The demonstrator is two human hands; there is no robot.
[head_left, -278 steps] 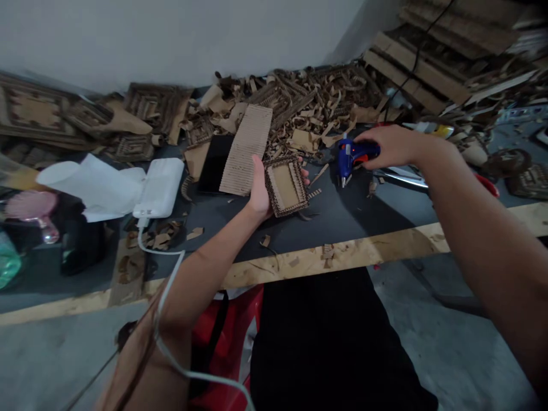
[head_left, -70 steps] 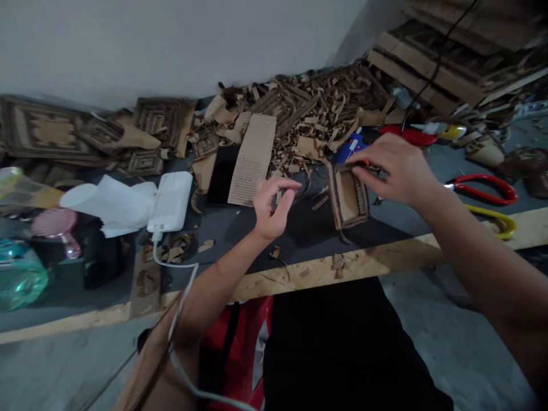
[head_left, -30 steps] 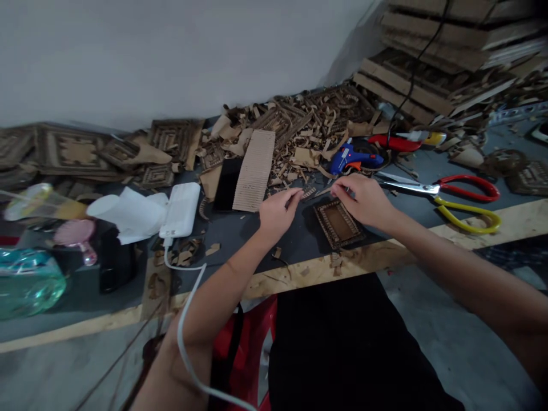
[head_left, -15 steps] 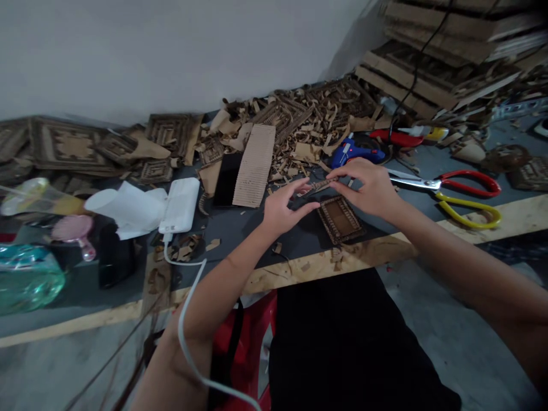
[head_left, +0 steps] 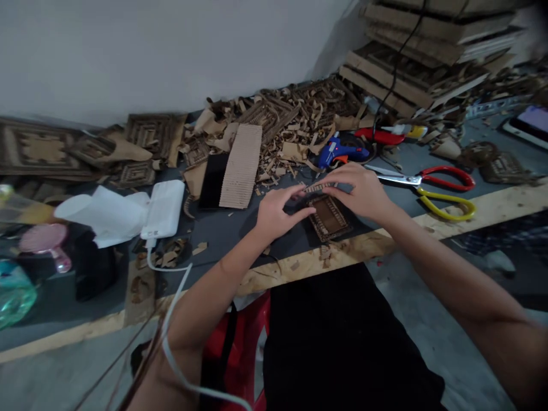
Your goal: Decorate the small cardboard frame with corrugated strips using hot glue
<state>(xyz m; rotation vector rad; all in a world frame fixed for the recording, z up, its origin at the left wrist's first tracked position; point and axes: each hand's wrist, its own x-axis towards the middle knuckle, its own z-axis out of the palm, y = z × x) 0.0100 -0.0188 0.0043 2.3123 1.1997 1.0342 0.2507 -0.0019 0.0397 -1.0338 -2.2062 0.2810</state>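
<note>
A short strip of corrugated cardboard (head_left: 321,186) is pinched between the thumb and fingers of my right hand (head_left: 362,187), which is closed. The fingertips of my left hand (head_left: 276,212) are at the strip's left end, while its thumb stands apart from the fingers; whether they touch the strip is hard to see. Just below the strip, a small rectangular cardboard frame (head_left: 329,214) with ridged borders lies on the dark table (head_left: 231,240), close to the front edge.
A blue glue gun (head_left: 340,153) and scissors (head_left: 417,181) with red and yellow handles lie to the right. A corrugated sheet (head_left: 242,165) and scraps (head_left: 295,151) are behind. Leftward are a white power bank (head_left: 163,208) with cable and a pink hairbrush (head_left: 45,238).
The view has shifted, so most things sit further left. Both hands stay over the small frame, and the strip between them is now closer to level.
</note>
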